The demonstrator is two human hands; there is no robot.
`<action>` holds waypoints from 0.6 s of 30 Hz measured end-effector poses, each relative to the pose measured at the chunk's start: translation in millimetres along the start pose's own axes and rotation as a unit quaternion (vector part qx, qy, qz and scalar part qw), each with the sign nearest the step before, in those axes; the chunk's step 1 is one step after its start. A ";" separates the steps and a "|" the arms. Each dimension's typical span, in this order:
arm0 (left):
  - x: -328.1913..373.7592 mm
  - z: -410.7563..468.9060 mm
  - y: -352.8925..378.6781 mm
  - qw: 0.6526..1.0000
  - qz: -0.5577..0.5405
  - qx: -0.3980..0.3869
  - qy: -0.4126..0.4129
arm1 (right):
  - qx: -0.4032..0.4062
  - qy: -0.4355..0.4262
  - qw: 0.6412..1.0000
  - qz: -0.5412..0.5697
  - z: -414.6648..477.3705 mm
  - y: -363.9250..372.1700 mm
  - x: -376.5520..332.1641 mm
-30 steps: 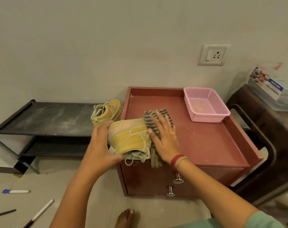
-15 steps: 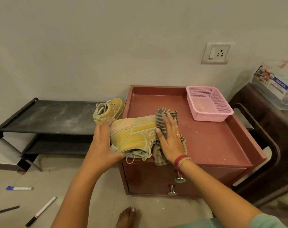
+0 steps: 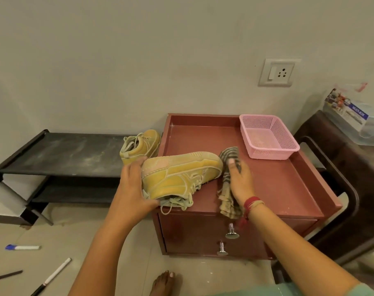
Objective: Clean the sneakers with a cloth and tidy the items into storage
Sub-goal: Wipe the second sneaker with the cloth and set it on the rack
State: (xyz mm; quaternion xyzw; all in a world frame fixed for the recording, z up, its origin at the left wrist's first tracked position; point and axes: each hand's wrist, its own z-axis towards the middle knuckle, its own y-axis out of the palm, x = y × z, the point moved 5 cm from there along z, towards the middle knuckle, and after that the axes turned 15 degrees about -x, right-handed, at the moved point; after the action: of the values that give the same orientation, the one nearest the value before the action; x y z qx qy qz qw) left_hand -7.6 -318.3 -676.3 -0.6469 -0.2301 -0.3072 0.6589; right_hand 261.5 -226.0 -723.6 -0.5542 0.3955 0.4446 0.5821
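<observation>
A yellow sneaker [image 3: 177,174] lies on its side on the front left of the red cabinet top [image 3: 278,180], laces hanging over the front edge. My left hand [image 3: 132,189] grips its heel end. My right hand [image 3: 239,182] holds a striped cloth [image 3: 227,182] just right of the sneaker's toe, the cloth draping over the cabinet's front edge. The second yellow sneaker [image 3: 140,146] stands upright on the black shoe rack [image 3: 60,154], next to the cabinet's left side.
A pink plastic basket [image 3: 267,136] sits at the cabinet's back right. Two drawer knobs [image 3: 232,231] face me. A dark chair [image 3: 342,167] with a clear box [image 3: 352,116] stands to the right. Pens [image 3: 22,247] lie on the floor at left, and a bare foot [image 3: 164,283] shows below.
The right hand slid the cloth from over the sneaker's middle rightward past its toe. The sneaker's side is now uncovered. The left hand kept its grip on the heel.
</observation>
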 end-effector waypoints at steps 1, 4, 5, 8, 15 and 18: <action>-0.4 0.6 0.1 1.000 0.006 0.005 -0.001 | 0.041 -0.026 0.999 0.001 -4.0 -6.6 -10.8; 6.8 3.7 -0.5 0.998 0.061 0.029 0.018 | 0.054 -0.144 0.988 -0.020 -23.6 -7.8 -54.0; 11.8 4.8 -1.2 0.996 0.080 0.039 0.030 | 0.021 -0.183 0.982 -0.038 -30.7 -0.6 -69.4; 26.9 7.0 -2.0 0.989 0.123 0.048 0.068 | -0.110 -0.242 0.935 -0.235 -45.3 38.1 -90.9; 21.2 2.6 -4.9 0.985 0.149 0.070 0.059 | -0.125 -0.262 0.892 -0.347 -50.1 60.7 -74.1; 4.4 -2.4 -11.2 0.988 0.067 0.109 -0.081 | -0.079 -0.285 0.882 -0.368 -58.3 63.9 -66.9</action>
State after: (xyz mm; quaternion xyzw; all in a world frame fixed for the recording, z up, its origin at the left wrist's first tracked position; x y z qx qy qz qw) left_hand -12.7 -320.8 -665.5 -0.6081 -0.2711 -0.1819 0.7236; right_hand 182.8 -290.0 -682.8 -0.5529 -0.0560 0.3670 0.7459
